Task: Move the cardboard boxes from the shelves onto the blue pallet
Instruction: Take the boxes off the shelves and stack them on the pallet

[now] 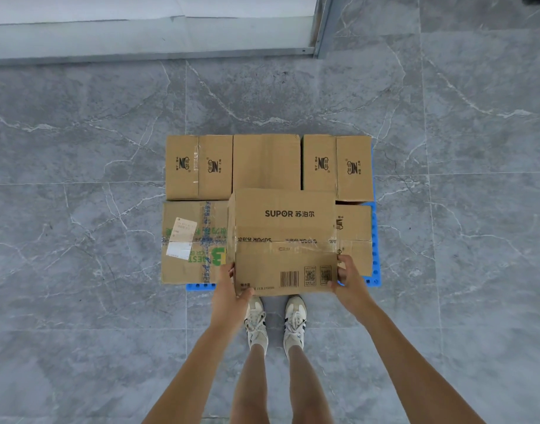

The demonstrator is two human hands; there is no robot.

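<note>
I hold a SUPOR cardboard box (pixel 285 240) over the front middle of the blue pallet (pixel 375 240), which shows only at its right and front edges. My left hand (pixel 232 293) grips the box's near left corner and my right hand (pixel 349 283) grips its near right corner. Three boxes fill the back row: a left box (pixel 199 167), a plain middle box (pixel 266 162) and a right box (pixel 337 166). A taped box with labels (pixel 192 241) lies at the front left. Another box (pixel 355 237) is partly hidden at the front right.
My two feet in white sneakers (pixel 276 324) stand on the grey marble-patterned floor just in front of the pallet. A pale low platform or wall base with a metal post (pixel 322 26) runs along the far side. Open floor lies left and right of the pallet.
</note>
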